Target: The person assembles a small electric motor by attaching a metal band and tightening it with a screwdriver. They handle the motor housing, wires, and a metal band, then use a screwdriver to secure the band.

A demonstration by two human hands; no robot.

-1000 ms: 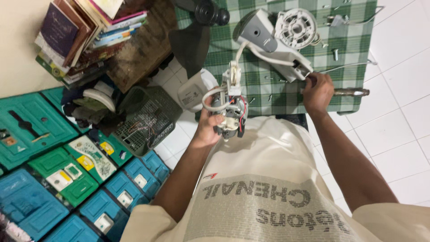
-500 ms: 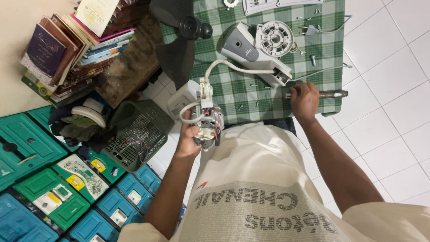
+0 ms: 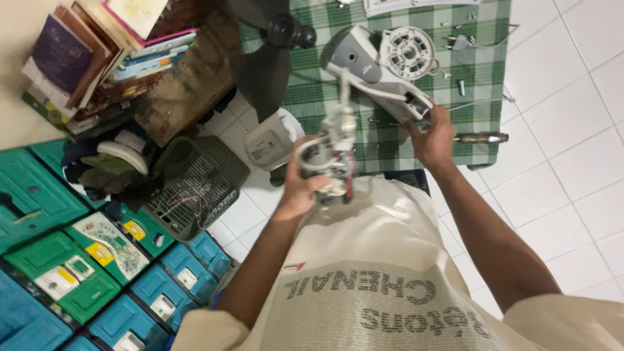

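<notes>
My left hand [image 3: 300,185] grips a small white electrical part [image 3: 331,159] with red and dark wires, blurred by motion, held above my lap. A white cable runs from it up to a grey and white fan housing [image 3: 374,68] lying on the green checked cloth [image 3: 474,123]. A round white motor piece [image 3: 407,52] sits on that housing. My right hand [image 3: 432,136] rests on the lower end of the housing, fingers curled on it. A screwdriver [image 3: 481,138] lies on the cloth just right of that hand.
Stacked books [image 3: 91,52] lie at top left. A dark mesh basket [image 3: 195,185] with wires stands left of my left arm, beside a white appliance base [image 3: 270,140]. Green and blue cases [image 3: 78,260] fill the lower left. White floor tiles [image 3: 572,162] extend right. Loose screws [image 3: 461,84] dot the cloth.
The view has shifted down, so the cloth and housing sit higher in frame. My left hand has kept hold of the wired part and is moving it. My right hand stays at the housing's end.
</notes>
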